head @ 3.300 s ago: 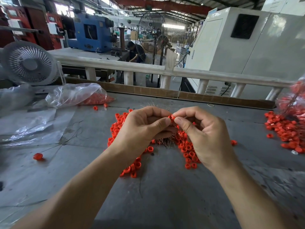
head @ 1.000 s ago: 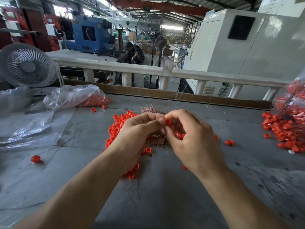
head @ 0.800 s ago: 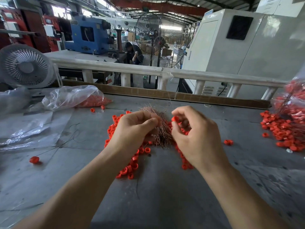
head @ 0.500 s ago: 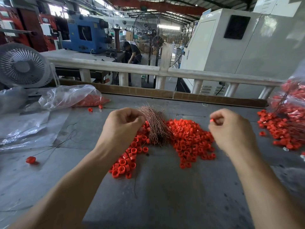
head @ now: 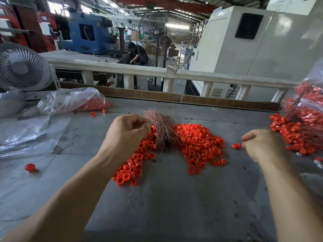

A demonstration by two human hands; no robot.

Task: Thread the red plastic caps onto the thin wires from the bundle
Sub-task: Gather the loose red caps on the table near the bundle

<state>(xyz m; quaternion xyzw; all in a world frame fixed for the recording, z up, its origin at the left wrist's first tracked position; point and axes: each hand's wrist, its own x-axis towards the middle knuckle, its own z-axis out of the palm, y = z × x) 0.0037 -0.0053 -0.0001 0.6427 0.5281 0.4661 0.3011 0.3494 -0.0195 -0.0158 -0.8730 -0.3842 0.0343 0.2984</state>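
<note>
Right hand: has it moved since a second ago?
Yes. The right hand has swung rightward, away from the wire bundle, toward the finished pile.

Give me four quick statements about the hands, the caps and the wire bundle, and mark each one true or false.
1. The wire bundle lies between two heaps of red caps. True.
2. The right hand rests on the wire bundle. False: it is off to the right, pinching a cap.
3. The left hand is curled beside the bundle. True.
4. The plastic bag at far left is blue. False: it is clear.
</note>
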